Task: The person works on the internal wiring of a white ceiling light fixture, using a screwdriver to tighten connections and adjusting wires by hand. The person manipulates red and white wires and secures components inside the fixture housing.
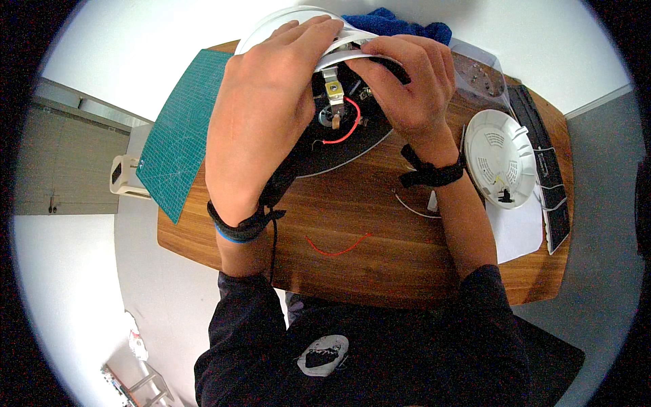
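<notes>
A white round appliance housing (271,27) is tilted up at the far side of the table, its dark underside partly facing me. My left hand (261,115) lies over its left part, with the fingers curled across the white rim. At the right, the thumb and fingers of my right hand (413,85) grip the housing's edge. Between my hands a metal bracket with a yellow piece (333,89) shows, and a red wire (357,119) curves beside it. Below sits a dark round surface (329,159) with a pale edge. My hands hide much of the interior.
A loose red wire (332,254) lies on the wooden table (380,217). To the right are a white vented round cover (495,152), white paper (519,234), a long black keyboard-like object (557,217) and a clear tray (478,74) with small parts. A green cutting mat (186,122) lies left; a blue cloth (400,26) is behind.
</notes>
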`<state>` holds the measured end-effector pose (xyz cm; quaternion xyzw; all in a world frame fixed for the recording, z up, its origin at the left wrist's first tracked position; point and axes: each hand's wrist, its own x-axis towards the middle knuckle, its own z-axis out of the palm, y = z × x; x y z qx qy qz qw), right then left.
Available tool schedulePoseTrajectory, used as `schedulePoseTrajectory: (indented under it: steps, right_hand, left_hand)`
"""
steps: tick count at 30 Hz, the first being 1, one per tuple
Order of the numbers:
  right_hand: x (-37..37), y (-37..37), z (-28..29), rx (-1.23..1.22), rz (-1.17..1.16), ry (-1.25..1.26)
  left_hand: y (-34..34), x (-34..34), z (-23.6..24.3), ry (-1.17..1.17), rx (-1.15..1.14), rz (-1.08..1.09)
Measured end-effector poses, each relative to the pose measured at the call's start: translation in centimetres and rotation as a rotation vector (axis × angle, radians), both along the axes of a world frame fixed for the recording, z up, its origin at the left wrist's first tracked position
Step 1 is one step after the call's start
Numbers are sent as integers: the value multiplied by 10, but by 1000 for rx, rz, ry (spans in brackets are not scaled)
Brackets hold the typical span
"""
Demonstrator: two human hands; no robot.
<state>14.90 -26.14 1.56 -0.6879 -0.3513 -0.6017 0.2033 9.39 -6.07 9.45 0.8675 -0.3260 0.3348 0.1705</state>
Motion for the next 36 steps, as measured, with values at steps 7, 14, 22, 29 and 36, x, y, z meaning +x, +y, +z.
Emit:
schedulePoseTrajectory:
  steps: [7,14,22,29,36]
  right_hand:
    - [1,-2,2,-20,49,-13]
    - [4,-4,1,-44,98,-50]
    - [14,0,-6,19,125,-73]
    - [12,-6,-2,-54,130,-73]
    - [10,-6,-1,-57,97,-44]
  left_hand:
    - [-1,-2,2,30,-6,3]
    - [0,-3,2,54,-8,18]
    - [-3,-4,4,97,-3,43]
    - [-2,-3,3,79,-13,39]
    - [-2,-3,3,64,-16,40]
